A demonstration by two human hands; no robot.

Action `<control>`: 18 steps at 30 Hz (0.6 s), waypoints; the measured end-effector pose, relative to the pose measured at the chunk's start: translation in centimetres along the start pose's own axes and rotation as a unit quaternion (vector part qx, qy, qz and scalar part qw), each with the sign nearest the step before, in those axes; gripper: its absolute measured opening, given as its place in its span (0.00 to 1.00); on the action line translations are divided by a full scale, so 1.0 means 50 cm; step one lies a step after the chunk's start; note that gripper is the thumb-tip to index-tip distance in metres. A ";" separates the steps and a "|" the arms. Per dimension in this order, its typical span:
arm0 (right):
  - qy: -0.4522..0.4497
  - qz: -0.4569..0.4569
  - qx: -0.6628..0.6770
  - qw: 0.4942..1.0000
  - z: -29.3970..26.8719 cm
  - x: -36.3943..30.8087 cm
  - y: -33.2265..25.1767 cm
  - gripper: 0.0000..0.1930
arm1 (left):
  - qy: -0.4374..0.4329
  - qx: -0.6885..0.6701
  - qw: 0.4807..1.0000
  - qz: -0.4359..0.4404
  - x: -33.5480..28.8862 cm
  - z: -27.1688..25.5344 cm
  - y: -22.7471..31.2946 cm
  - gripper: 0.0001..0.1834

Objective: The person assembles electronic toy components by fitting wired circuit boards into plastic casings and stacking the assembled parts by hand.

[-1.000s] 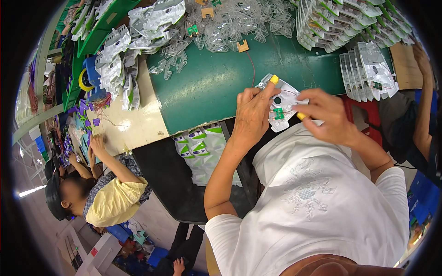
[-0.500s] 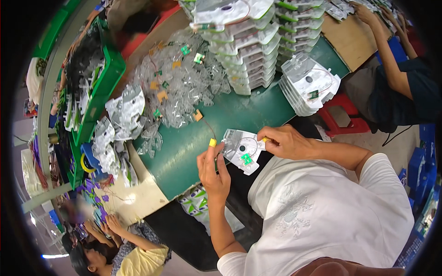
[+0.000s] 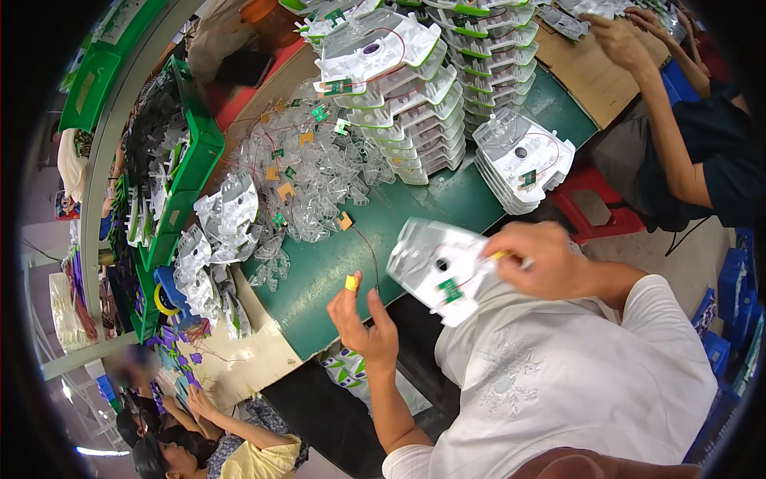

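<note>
My left hand (image 3: 363,327) is off the table's front edge, with index finger and thumb apart and a yellow cover on the index fingertip. A thin dark wire hangs near its thumb, running from a small tan board (image 3: 345,221) at the edge of the clear parts. My right hand (image 3: 538,259), smeared by motion, pinches the right edge of a white plastic housing (image 3: 423,251). Tilted over the table's front edge, that housing has a round dark hole and a small green circuit board (image 3: 449,290). A yellow cover also shows on a right fingertip.
Clear plastic parts (image 3: 307,176) lie heaped on the green table (image 3: 319,295). Tall stacks of white housings (image 3: 407,120) stand behind, and a shorter stack (image 3: 519,160) to the right. A green bin (image 3: 179,207) is at the left. Co-workers sit at both sides.
My right hand has moved right, and the housing has come up and turned with it. My left hand has drawn left, away from the housing, its fingers spreading.
</note>
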State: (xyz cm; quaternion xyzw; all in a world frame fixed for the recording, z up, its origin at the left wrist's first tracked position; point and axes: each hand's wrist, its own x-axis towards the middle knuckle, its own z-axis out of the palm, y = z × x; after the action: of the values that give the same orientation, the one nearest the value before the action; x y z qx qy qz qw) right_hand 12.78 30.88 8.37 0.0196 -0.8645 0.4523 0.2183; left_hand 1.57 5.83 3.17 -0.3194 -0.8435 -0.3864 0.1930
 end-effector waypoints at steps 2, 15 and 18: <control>0.049 0.042 -0.062 0.996 -0.077 -0.002 -0.007 0.11 | 0.004 -0.013 1.000 -0.014 -0.001 0.007 -0.005 0.20; 0.250 0.175 0.066 0.950 -0.157 0.003 0.104 0.10 | -0.077 -0.039 0.996 -0.009 -0.021 0.033 0.016 0.15; 0.284 0.093 -0.050 0.953 -0.123 -0.037 0.057 0.09 | -0.064 -0.038 0.997 -0.028 -0.031 0.023 0.012 0.11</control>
State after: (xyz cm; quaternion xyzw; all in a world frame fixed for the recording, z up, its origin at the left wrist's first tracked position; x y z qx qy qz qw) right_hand 16.00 37.12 8.47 -0.2006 -0.7865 0.4135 0.4125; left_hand 3.04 6.40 1.88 -0.3270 -0.8473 -0.4022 0.1159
